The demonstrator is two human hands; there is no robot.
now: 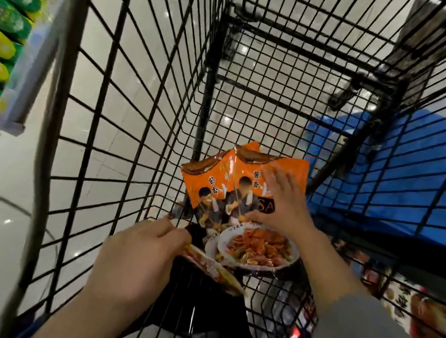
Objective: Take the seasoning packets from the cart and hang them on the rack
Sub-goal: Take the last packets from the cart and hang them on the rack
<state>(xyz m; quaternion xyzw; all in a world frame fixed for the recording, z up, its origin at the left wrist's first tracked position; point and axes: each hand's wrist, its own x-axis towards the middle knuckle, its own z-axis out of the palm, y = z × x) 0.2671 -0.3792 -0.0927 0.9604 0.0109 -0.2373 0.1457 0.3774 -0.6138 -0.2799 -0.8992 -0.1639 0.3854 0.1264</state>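
packets gathered in the cart, not yet lifted

while both hands reach down into the wire cart (pixel 125 111), the pickup step is in hand. the orange seasoning packets (pixel 231 182), at least two overlapped, sit low in the near part of the cart, leaning up toward the far side. the right hand (pixel 283 205) lies spread on the upper packet, fingers straight across its face and thumb at its lower edge. the left hand (pixel 140 252) pinches the near left edge of a packet between curled fingers and thumb. a blue bag (pixel 435 180) lies outside the cart on the right, and green and yellow packs (pixel 1 22) line a shelf at far left. the rack is not in view. next, i judge, the packets must be squared together, gripped firmly, and lifted clear of the wire sides without snagging.
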